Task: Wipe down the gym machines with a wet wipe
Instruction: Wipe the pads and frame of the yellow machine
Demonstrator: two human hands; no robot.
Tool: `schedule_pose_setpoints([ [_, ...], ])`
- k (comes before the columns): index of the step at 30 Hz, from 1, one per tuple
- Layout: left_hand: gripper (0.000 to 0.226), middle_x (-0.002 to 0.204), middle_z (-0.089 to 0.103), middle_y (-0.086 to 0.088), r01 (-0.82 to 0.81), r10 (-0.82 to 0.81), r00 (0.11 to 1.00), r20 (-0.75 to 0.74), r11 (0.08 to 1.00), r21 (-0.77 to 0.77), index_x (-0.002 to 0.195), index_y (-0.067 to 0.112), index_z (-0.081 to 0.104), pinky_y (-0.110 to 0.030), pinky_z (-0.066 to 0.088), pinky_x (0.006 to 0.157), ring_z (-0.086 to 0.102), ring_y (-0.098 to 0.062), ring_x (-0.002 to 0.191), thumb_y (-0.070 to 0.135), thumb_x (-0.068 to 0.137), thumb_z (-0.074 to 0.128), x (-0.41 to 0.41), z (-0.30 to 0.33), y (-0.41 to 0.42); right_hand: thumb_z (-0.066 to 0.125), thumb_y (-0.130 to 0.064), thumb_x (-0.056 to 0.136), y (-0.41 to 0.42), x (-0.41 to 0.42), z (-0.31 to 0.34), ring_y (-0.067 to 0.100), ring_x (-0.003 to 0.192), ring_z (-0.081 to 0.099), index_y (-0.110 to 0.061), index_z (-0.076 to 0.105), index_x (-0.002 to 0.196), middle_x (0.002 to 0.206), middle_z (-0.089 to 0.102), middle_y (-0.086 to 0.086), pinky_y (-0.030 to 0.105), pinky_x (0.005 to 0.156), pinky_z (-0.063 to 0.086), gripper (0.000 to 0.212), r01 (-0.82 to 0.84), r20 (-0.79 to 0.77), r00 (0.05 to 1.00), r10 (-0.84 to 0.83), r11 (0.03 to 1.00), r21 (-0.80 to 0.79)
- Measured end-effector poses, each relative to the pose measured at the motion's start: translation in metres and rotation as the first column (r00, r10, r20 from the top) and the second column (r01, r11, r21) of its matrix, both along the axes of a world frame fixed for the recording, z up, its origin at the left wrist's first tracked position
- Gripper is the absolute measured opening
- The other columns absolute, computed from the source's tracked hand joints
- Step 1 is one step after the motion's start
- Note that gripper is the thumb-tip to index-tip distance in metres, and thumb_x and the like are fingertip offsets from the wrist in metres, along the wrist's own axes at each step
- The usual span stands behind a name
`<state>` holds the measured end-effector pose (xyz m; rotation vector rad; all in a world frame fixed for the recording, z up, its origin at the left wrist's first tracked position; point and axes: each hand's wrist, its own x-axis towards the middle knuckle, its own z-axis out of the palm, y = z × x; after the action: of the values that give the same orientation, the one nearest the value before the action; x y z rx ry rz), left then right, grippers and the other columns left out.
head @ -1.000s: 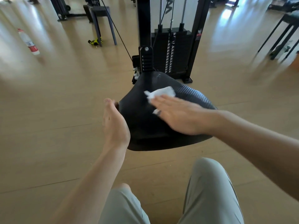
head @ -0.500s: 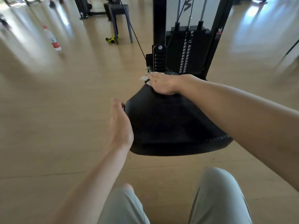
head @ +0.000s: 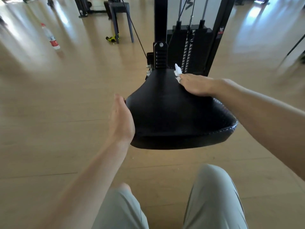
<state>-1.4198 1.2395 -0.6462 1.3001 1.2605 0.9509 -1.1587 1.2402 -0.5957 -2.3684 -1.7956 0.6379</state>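
Change: half a second ago the right hand sat at the narrow far tip of the seat pad, near its left side; now it lies further right along that far edge, with the wet wipe showing past the fingertips.
Meaning: judging by that sideways shift, the far end of the pad is being covered stroke by stroke; the broad near half, and the textured right rim, likely remain to be done.
Right hand grip: fingers laid flat and fairly straight, pressing the wipe down on the pad, not curled round it. How much of the wipe is under the palm is hidden.
Left hand: fingers straight, palm against the pad's left edge, seemingly steadying it; it holds nothing and has kept that place over the last second.
Wipe position: at the pad's far right corner, one crumpled end sticking up just in front of the weight stack.
Around: the black upright post with its ribbed adjuster stands directly behind the pad; a cable runs down beside it. On the wooden floor, well apart, lie a plastic bottle and a yellow-and-black item I cannot make out, near a dark stool.
In the way: the post crowds the pad's tip, so strokes there have little room.
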Motion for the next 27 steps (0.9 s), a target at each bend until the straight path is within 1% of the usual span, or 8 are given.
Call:
schedule_pose_setpoints([
  [2,0.086,0.118,0.067,-0.003,0.022,-0.022,1.000,0.002,0.999,-0.037,0.115,0.011,0.062,-0.043,0.036,0.110,0.058,-0.022,0.119,0.075,0.084,0.012,0.001,-0.001,0.001,0.020,-0.033,0.111,-0.039,-0.002,0.005,0.027,0.150,0.030,-0.023,0.014,0.163,0.165,0.030,0.000,0.039,0.122,0.020,0.054,-0.015,0.039,0.999,0.013,0.999,0.040],
  [5,0.097,0.148,0.052,-0.004,0.004,-0.005,1.000,-0.020,0.998,-0.068,0.143,0.018,0.048,-0.053,0.029,0.120,0.041,-0.025,0.143,0.081,0.080,0.013,0.002,0.003,-0.002,0.019,-0.037,0.110,-0.093,-0.010,0.006,0.014,0.155,0.016,-0.029,0.020,0.162,0.168,0.017,-0.012,0.039,0.126,0.015,0.052,-0.047,0.088,0.995,0.040,0.996,0.076],
  [11,0.098,0.150,0.051,-0.002,0.013,-0.006,0.998,0.059,0.993,-0.113,0.144,0.022,0.049,-0.054,0.029,0.120,0.042,-0.024,0.143,0.086,0.076,0.017,-0.002,0.009,-0.005,0.021,-0.036,0.109,-0.095,-0.086,0.003,0.025,0.153,0.021,-0.021,0.025,0.159,0.162,0.027,0.003,0.043,0.125,0.019,0.052,-0.180,0.180,0.971,0.157,0.976,0.122],
  [16,0.123,0.146,0.055,-0.007,0.008,0.001,0.996,0.086,0.994,-0.110,0.143,0.019,0.053,-0.053,0.038,0.115,0.050,-0.030,0.136,0.104,0.060,0.023,-0.001,-0.007,0.005,0.014,-0.039,0.109,-0.134,-0.151,0.008,0.004,0.155,-0.008,-0.028,0.004,0.164,0.170,-0.004,-0.011,0.028,0.127,-0.004,0.057,-0.407,0.157,0.909,0.386,0.903,0.134],
  [19,0.086,0.122,0.071,0.005,0.054,-0.036,0.994,0.105,0.983,-0.177,0.113,0.029,0.070,-0.048,0.041,0.111,0.061,-0.022,0.120,0.085,0.075,0.017,-0.001,0.007,-0.005,0.012,-0.037,0.109,-0.142,-0.094,0.009,0.001,0.155,-0.004,-0.028,0.007,0.163,0.171,-0.001,-0.011,0.024,0.126,-0.003,0.056,-0.224,0.193,0.960,0.202,0.969,0.099],
  [22,0.085,0.121,0.070,0.011,0.079,-0.054,0.990,0.131,0.978,-0.191,0.116,0.035,0.070,-0.047,0.039,0.112,0.060,-0.016,0.121,0.085,0.074,0.016,-0.002,0.007,-0.004,0.006,-0.031,0.110,-0.147,-0.060,0.009,0.006,0.156,-0.001,-0.025,0.017,0.163,0.171,0.003,-0.008,0.026,0.126,0.001,0.054,0.059,0.151,0.986,-0.076,0.992,0.112],
  [25,0.082,0.118,0.073,0.005,0.065,-0.030,0.985,0.169,0.977,-0.205,0.109,0.030,0.072,-0.047,0.044,0.108,0.064,-0.020,0.116,0.083,0.073,0.021,-0.001,0.004,0.000,0.012,-0.024,0.107,-0.134,-0.119,0.001,0.024,0.150,0.021,-0.018,0.033,0.157,0.164,0.022,0.000,0.039,0.123,0.020,0.054,-0.176,0.287,0.951,0.113,0.963,0.206],
  [27,0.086,0.126,0.070,-0.007,0.066,-0.005,0.972,0.236,0.966,-0.251,0.112,0.019,0.070,-0.052,0.045,0.108,0.065,-0.029,0.118,0.084,0.071,0.031,0.000,-0.006,0.009,0.019,-0.031,0.109,-0.129,-0.165,0.000,0.019,0.153,0.016,-0.020,0.027,0.160,0.166,0.022,-0.002,0.033,0.126,0.010,0.053,-0.277,0.241,0.945,0.221,0.934,0.226],
])
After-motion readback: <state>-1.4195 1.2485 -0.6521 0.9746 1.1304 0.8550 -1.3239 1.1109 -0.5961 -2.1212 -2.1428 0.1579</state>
